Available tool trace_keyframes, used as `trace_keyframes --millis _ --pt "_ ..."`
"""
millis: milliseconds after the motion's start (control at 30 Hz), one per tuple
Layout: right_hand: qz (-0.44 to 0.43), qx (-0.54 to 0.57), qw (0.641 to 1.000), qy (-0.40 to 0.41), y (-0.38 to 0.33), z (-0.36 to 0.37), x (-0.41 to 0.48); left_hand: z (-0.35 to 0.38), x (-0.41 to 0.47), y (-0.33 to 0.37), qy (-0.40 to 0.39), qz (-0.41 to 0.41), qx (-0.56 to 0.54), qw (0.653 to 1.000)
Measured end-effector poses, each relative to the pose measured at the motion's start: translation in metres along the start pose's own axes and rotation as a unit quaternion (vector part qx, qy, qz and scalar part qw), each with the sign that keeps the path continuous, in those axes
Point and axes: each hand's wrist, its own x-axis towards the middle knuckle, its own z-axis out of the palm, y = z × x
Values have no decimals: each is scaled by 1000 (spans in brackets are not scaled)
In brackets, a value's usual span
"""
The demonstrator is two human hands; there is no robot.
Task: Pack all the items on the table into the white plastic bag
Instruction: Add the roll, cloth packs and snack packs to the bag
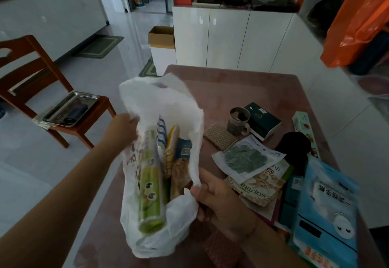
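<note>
- At the near edge, left hand point(124, 130) and right hand point(214, 200) pinch the white plastic bag point(168, 232) open
- Green tube point(150, 194) is inside
- Mug point(239, 123) and dark box point(263, 120) not packed yet

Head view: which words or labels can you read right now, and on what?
"THREE SQUIRR", upside down and cut off: nut packet.
Blue packet: Chinese print, too blurred to read.
White plastic bag: brown print, crumpled, unreadable.
Dark box: label too small to read.
</note>
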Motion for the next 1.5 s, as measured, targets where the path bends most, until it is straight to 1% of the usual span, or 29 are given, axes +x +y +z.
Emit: trace_keyframes --millis 67,100,133,200,233,333,367,400,500,567,667,767,800,867,933,967,1000,1033,1067,1100,1167,1233,1300,1333,1400,1500 --pt "-6 9 1000 -10 -10 2 -2 -7 -2 11 -5 -34 -89 995" --pt "-1 2 1000 -10 -11 1 -3 -6 -3 15 -18 -46 -97 994" --pt "10 -16 1000 -3 -9 -1 -4 -2 -4 16 -40 -49 -71 995" --pt "52 -62 996 43 1 -10 -5 13 -5 12 -77 -62 -10 995" --pt "78 -82 991 65 7 -16 -7 21 -5 8 -85 -65 4 994" --pt "139 -121 980 77 23 -28 -14 34 -11 1 -84 -65 15 994" --pt "142 -138 976 96 27 -32 -14 36 -12 0 -82 -58 24 995" --pt "136 -163 968 132 28 -35 -13 39 -13 -1 -79 -47 36 995" --pt "90 -218 936 262 36 -44 -4 44 -17 3 -50 -32 61 996" --pt "84 -224 924 299 35 -44 7 47 -19 11 -22 3 46 999" --pt "72 -267 911 307 40 -49 26 48 -19 23 -3 49 31 998" --pt "89 -353 891 270 33 -53 46 33 -13 31 21 32 -10 999" --pt "84 -360 896 247 29 -54 53 26 -10 32 29 20 -23 999" --pt "57 -330 925 180 21 -58 67 17 -4 33 49 -3 -27 998" --pt "35 -285 946 153 15 -65 80 15 3 29 51 -17 4 999" --pt "25 -255 952 167 11 -69 85 16 7 26 52 -4 15 999" --pt "18 -213 956 202 8 -76 90 17 10 25 52 25 21 998" --pt "13 -173 952 250 3 -85 93 20 13 24 46 59 29 997" --pt "7 -154 941 301 0 -97 97 24 18 21 42 86 37 995" --pt "4 -164 924 346 -1 -113 103 30 23 19 46 106 36 993" --pt "20 -237 887 395 -1 -151 117 35 23 31 56 137 14 989" --pt "78 -313 859 397 6 -183 133 38 17 49 71 154 -30 985" --pt "142 -362 841 376 21 -205 151 44 18 58 72 125 -85 986" --pt "161 -380 834 367 29 -212 159 46 21 58 73 105 -105 986" --pt "177 -427 810 362 40 -214 170 50 27 55 78 81 -117 987" --pt "175 -494 756 392 49 -209 182 56 35 50 73 71 -119 988"
